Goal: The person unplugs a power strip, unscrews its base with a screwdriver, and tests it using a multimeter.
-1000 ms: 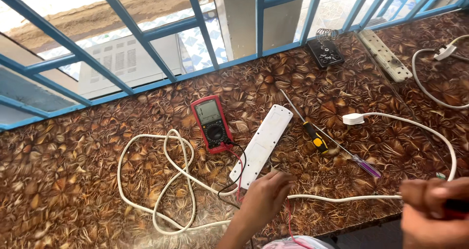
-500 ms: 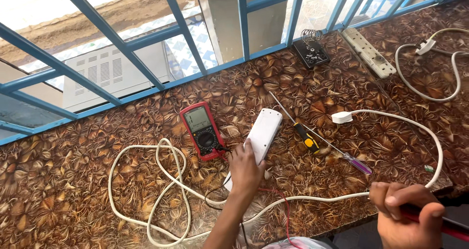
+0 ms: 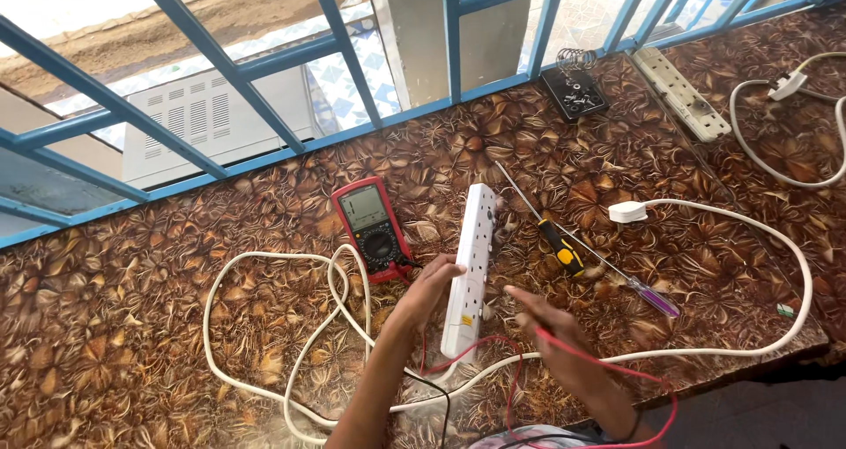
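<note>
White plastic power strip (image 3: pixel 471 268), long and multi-socketed, lies near the middle of a brown leaf-patterned countertop (image 3: pixel 132 343), its near end lifted slightly as the left hand (image 3: pixel 427 290) closes its fingers around the strip's left edge. The right hand (image 3: pixel 551 330) sits just right of the strip, pinching what appears to be a red test probe, though the tip is hard to make out; a red test lead (image 3: pixel 617 370) loops from it toward the near edge. A black lead (image 3: pixel 441 396) runs alongside the left forearm.

Just left of the strip, a red-cased digital multimeter (image 3: pixel 372 229) rests face up. The strip's white cable (image 3: pixel 264 326) coils in loose loops at the left, then sweeps along the near edge and round to a white plug (image 3: pixel 627 211) at the right. Between strip and plug lie a yellow-and-black-handled screwdriver (image 3: pixel 560 246) and a slimmer purple-handled screwdriver (image 3: pixel 652 297), side by side and slanting from far left to near right.

On the far side, against a blue-painted window grille (image 3: pixel 454 35), sits a small black stand with a wire coil (image 3: pixel 573 92). A second, cream-coloured power strip (image 3: pixel 683 92) lies at the far right, with its own white cord and plug (image 3: pixel 786 86) curled beyond it.
</note>
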